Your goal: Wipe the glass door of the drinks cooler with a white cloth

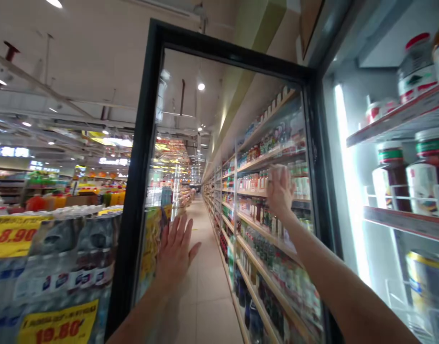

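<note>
1. Door [219, 157], dark-framed and glazed, stands open beside the lit fridge [327, 91], directly before both hands.
2. Left hand [176, 246]: fingers spread, palm towards the glass (whether touching, I cannot tell).
3. Right hand [280, 191]: raised at the glass; blur hides its grip, so I cannot tell its state.
4. Bottles [388, 181] stand inside the fridge, right.
5. Yellow price signs [58, 325] hang left.

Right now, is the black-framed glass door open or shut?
Open: the glass door stands swung out from the cooler, whose bottles at right show with no glass before them.
</note>
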The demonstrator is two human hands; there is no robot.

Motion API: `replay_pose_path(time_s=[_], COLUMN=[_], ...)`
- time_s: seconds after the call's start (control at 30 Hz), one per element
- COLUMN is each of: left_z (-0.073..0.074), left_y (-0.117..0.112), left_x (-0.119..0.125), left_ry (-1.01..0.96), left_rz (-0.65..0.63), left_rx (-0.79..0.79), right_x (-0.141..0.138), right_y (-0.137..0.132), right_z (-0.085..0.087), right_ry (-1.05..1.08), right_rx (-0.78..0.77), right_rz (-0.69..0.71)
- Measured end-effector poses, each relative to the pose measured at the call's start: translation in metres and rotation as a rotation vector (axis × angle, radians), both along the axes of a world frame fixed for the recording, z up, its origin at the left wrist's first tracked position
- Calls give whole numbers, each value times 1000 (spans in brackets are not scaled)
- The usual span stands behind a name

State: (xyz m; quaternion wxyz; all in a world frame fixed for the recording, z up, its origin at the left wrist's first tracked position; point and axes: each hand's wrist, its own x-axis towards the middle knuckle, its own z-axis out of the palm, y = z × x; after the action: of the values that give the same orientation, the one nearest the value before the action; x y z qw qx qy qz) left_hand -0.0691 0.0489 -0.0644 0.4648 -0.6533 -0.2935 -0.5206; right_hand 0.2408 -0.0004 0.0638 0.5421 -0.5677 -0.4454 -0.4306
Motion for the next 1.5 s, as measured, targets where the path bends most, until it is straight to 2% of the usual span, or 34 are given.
replay_pose_path(time_s=[0.07,0.13,0.17,0.27,0.3,0.33,0.37,0.47,0.53,0.57,0.63,0.7,0.73,0.77,0.83,0.9,0.97,1.03,1.1,1.17,1.23,1.33,1.4,1.43,1.5], left_z=[0,1,0,0,0,0,0,2,3,4,2,-5,-11,-18,-32,-44,-50,-51,-49,-48,-47,-47,-47,-47,-47], left_y=[-1,-1,-1,1,2,1,1,-1,-1,-1,-2,-4,-6,-8,-14,-18,-20,-20,-19,-17,-18,-20,-20,-20,-18], left_x=[1,2,2,1,1,1,1,1,1,1,3,8,11,15,23,29,32,32,30,29,29,31,32,32,31], left_ry=[-4,-16,-19,-18,-13,-12,-12,-14,-18,-19,-26,-29,-4,35,115,150,137,139,144,149,151,129,109,103,108], left_rz=[-6,-13,-17,-31,-33,-33,-32,-34,-40,-43,-50,-53,-56,-58,-55,-42,-31,-33,-37,-38,-39,-60,-74,-77,-72], left_rx=[-7,-8,-6,13,14,11,6,-20,-36,-42,-47,-45,-43,-45,-57,-85,-112,-120,-112,-109,-121,-127,-132,-130,-124], right_x=[22,15,5,-22,-20,-11,3,49,55,47,14,-18,-28,-32,-24,-13,-19,-44,-71,-77,-54,-4,9,6,-7], right_y=[-5,-5,-3,1,0,-3,-7,-20,-23,-22,-16,-10,-9,-9,-12,-15,-15,-12,-8,-8,-11,-20,-23,-23,-21], right_z=[4,-1,-6,-26,-31,-33,-34,-35,-44,-54,-84,-119,-135,-148,-163,-166,-164,-166,-170,-176,-181,-184,-188,-191,-202], right_ry=[203,216,129,-332,-428,-430,-329,158,266,222,-3,-307,-372,-382,-209,81,231,105,-169,-340,-272,124,264,229,-13], right_rx=[66,82,58,-105,-151,-173,-169,-95,-72,-74,-98,-163,-168,-169,-124,-44,14,-10,-93,-160,-153,-32,12,6,-76], right_rz=[-19,-20,-11,33,29,9,-26,-141,-162,-153,-105,-20,4,17,-4,-52,-73,-28,58,101,48,-106,-143,-129,-48])
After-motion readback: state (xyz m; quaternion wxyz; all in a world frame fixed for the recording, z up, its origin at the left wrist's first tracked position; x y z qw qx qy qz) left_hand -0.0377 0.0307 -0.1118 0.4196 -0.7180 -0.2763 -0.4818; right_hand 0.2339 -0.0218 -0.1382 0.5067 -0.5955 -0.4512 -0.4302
